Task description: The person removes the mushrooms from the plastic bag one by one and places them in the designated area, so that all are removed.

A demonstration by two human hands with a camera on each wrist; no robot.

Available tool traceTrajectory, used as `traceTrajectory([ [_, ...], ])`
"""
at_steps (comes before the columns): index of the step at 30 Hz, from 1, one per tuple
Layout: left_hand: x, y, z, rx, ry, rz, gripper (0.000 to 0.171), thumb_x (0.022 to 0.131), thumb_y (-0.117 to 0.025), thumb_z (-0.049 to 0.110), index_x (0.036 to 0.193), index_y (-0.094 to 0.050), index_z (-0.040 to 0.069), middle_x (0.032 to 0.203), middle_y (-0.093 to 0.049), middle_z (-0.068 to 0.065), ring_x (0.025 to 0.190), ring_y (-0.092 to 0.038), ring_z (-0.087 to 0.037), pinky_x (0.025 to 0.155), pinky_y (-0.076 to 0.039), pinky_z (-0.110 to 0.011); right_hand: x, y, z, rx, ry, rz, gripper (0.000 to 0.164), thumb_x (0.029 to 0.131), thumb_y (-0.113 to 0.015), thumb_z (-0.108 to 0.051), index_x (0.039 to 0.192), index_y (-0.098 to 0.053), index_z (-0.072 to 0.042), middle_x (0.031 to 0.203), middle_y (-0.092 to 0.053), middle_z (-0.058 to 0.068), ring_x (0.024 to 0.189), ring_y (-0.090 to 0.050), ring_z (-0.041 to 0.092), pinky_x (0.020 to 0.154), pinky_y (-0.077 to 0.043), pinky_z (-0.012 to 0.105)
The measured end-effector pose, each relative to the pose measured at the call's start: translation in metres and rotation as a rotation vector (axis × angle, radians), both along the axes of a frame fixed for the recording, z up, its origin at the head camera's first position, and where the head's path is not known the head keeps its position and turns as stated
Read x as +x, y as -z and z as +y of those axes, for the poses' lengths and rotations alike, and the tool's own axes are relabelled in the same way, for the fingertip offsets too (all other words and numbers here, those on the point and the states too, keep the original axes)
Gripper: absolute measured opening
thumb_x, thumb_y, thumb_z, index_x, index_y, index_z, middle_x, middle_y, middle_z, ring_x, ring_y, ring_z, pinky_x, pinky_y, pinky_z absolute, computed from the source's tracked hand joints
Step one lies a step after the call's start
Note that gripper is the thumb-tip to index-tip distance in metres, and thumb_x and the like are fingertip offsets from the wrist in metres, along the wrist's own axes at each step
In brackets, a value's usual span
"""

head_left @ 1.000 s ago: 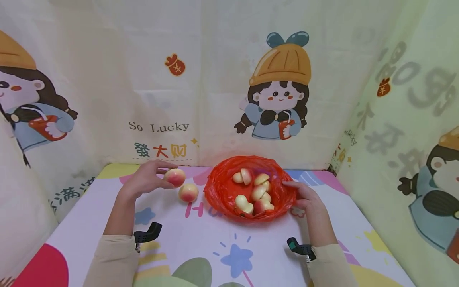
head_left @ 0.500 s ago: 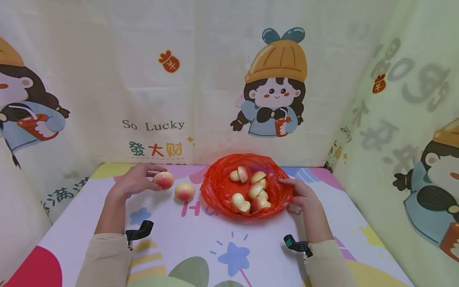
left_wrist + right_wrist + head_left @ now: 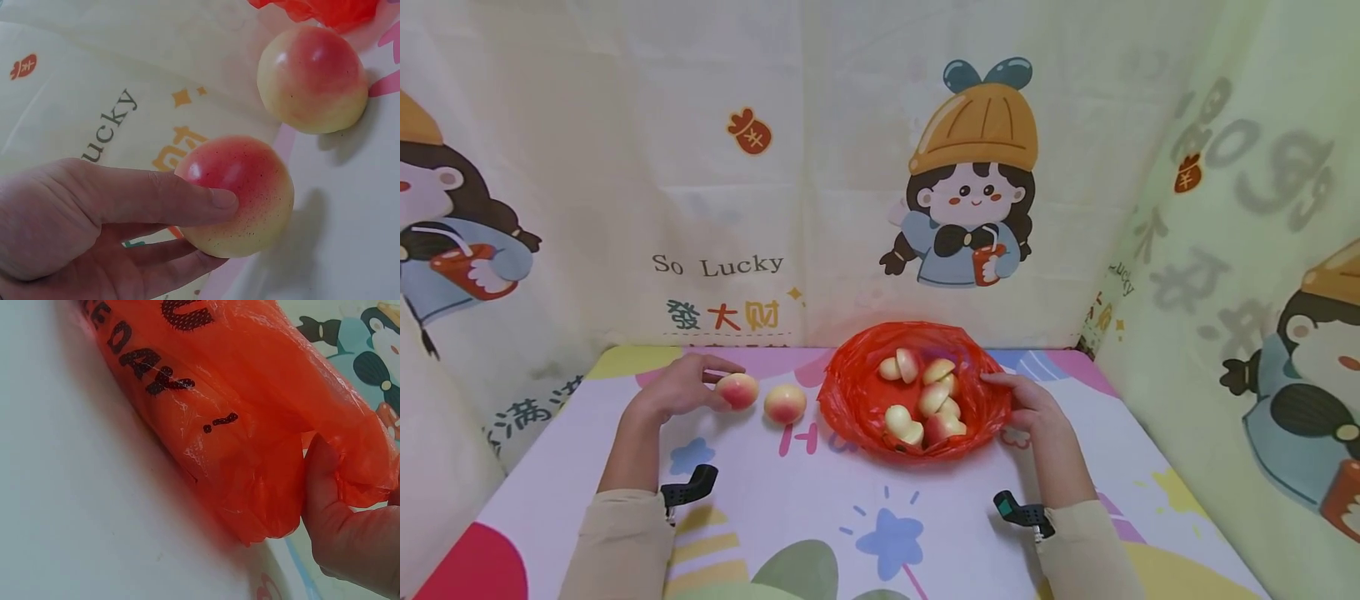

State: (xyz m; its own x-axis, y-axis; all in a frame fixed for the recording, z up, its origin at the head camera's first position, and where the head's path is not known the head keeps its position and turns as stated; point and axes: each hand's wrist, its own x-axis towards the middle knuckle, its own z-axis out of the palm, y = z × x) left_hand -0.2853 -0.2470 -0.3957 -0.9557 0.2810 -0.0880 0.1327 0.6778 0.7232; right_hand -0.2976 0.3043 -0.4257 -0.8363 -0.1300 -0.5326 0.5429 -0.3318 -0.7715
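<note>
My left hand [image 3: 681, 387] pinches a pink-and-cream peach [image 3: 240, 200] between thumb and fingers. In the left wrist view the thumb lies across its side, and a shadow falls on the table beside it. A second peach [image 3: 785, 404] rests on the table just right of the held one, with a small gap between them. At the right side of an open red plastic bag [image 3: 850, 417], my right hand [image 3: 1037, 412] grips the rim, thumb outside. Inside the bag lie several pale, mushroom-shaped pieces [image 3: 935, 398], some tinted pink.
A colourful printed cloth covers the table [image 3: 805, 508]. Behind it hangs a cream curtain [image 3: 842, 208] with cartoon prints, and another curtain [image 3: 1247, 275] closes off the right side. Black wrist cameras [image 3: 691, 486] are strapped on both arms.
My left hand has carried the peach left, away from the second peach, and then lowered it toward the table. The right hand keeps its grip on the bag. The head view has shifted slightly.
</note>
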Motion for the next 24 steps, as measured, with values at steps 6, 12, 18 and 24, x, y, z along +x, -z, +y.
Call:
traceTrajectory([
  [6, -0.002, 0.007, -0.001, -0.023, -0.007, -0.038, 0.053, 0.083, -0.085, 0.015, 0.134, -0.071, 0.012, 0.145, -0.059, -0.021, 0.131, -0.055, -0.047, 0.098, -0.054, -0.058, -0.001, 0.000, -0.001, 0.040, -0.005, -0.015, 0.044, 0.096, -0.075, -0.028, 0.132, -0.052, -0.017, 0.117, -0.069, -0.002, 0.114, -0.062, 0.018, 0.093, -0.061, 0.034],
  [12, -0.003, 0.013, 0.001, -0.026, 0.007, -0.061, 0.051, 0.083, -0.084, 0.015, 0.132, -0.072, 0.015, 0.144, -0.060, -0.018, 0.129, -0.057, -0.045, 0.098, -0.055, -0.056, -0.001, -0.001, 0.000, 0.034, 0.013, -0.017, 0.047, 0.095, -0.076, -0.027, 0.134, -0.050, -0.018, 0.118, -0.068, -0.001, 0.114, -0.063, 0.018, 0.095, -0.061, 0.035],
  [18, -0.001, 0.013, 0.001, -0.023, 0.008, -0.074, 0.052, 0.084, -0.083, 0.015, 0.134, -0.071, 0.015, 0.146, -0.058, -0.018, 0.131, -0.055, -0.046, 0.100, -0.053, -0.059, -0.002, 0.000, 0.000, 0.024, 0.018, -0.013, 0.053, 0.094, -0.078, -0.027, 0.137, -0.049, -0.018, 0.118, -0.069, 0.000, 0.113, -0.065, 0.019, 0.096, -0.060, 0.038],
  [24, -0.001, 0.012, 0.002, -0.023, 0.005, -0.097, 0.054, 0.085, -0.082, 0.014, 0.138, -0.068, 0.015, 0.150, -0.053, -0.019, 0.134, -0.050, -0.047, 0.102, -0.050, -0.062, -0.002, 0.000, 0.000, 0.015, 0.000, -0.020, 0.048, 0.096, -0.075, -0.027, 0.135, -0.049, -0.019, 0.117, -0.069, -0.001, 0.114, -0.064, 0.018, 0.096, -0.060, 0.037],
])
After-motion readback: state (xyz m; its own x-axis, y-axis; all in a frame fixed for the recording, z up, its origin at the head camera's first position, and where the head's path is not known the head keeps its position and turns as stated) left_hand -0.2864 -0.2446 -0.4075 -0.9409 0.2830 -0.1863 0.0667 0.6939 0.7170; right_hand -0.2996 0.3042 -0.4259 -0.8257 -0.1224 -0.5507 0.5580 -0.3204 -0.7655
